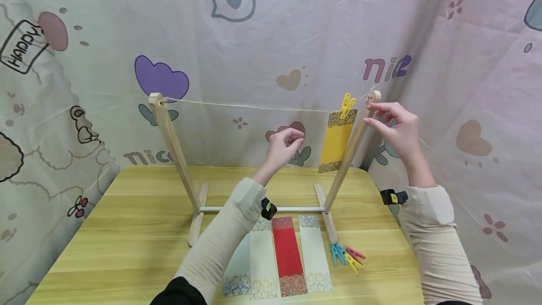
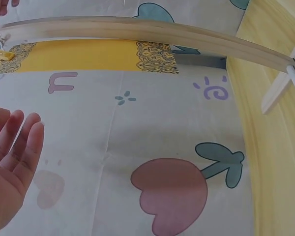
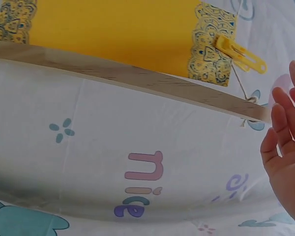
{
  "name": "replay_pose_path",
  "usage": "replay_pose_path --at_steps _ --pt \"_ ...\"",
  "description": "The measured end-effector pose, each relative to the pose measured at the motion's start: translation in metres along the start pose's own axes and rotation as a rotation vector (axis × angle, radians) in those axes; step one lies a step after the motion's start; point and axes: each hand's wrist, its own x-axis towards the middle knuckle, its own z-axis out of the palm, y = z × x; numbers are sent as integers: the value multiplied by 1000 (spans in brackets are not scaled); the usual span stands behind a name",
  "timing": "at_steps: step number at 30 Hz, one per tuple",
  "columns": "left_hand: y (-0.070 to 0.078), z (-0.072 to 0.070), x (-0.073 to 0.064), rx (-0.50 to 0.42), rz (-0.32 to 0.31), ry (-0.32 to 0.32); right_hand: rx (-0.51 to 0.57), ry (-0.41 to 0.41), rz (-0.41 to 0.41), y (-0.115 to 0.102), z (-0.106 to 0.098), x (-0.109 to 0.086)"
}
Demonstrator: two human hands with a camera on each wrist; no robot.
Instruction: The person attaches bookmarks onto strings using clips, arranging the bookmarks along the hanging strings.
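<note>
A yellow paper strip point(image 1: 336, 142) with lace-patterned ends hangs from a thin string point(image 1: 254, 106), held by a yellow clothespin point(image 1: 347, 105). The string runs between two wooden posts, its right end knotted at the top of the right post point(image 1: 349, 161). Beside that post top is my right hand point(image 1: 395, 126), its fingers loosely bent; whether a fingertip touches the wood is unclear. In the right wrist view the same hand point(image 3: 287, 147) appears with nothing held. My left hand point(image 1: 282, 147) hovers left of the strip, fingers relaxed; the left wrist view shows the hand point(image 2: 14, 167) grasping nothing.
On the wooden table point(image 1: 106, 229) lie a red strip point(image 1: 289, 253), two whitish strips and a pale blue strip point(image 1: 237, 265). Several clothespins, among them a blue one point(image 1: 337, 252), lie by the right foot. The left post point(image 1: 175, 149) and a white crossbar point(image 1: 300, 209) complete the stand.
</note>
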Motion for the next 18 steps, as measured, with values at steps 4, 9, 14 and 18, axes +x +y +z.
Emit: replay_pose_path --at_steps 4,9,14,18 --pt "-6 -2 -7 1 -27 -3 1 -20 19 -3 1 -8" --pt "-14 -4 -15 -23 -59 -17 0 -37 30 21 4 -20" --pt "-12 -8 -24 -37 -71 -21 17 -44 6 36 8 -32" --pt "5 -15 -35 -29 -83 -22 32 -52 5 34 12 -40"
